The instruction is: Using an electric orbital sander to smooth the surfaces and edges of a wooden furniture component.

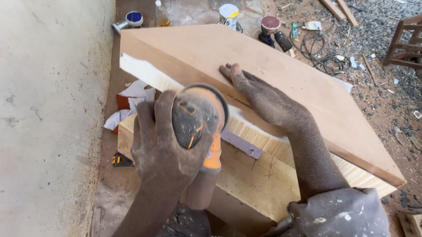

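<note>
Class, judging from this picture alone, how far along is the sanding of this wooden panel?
Done: part of the panel's edge already looks pale and clean. In hand: the left hand holds the orange sander against that edge while the right hand steadies the board's top. Left: apparently the edge farther right.
</note>
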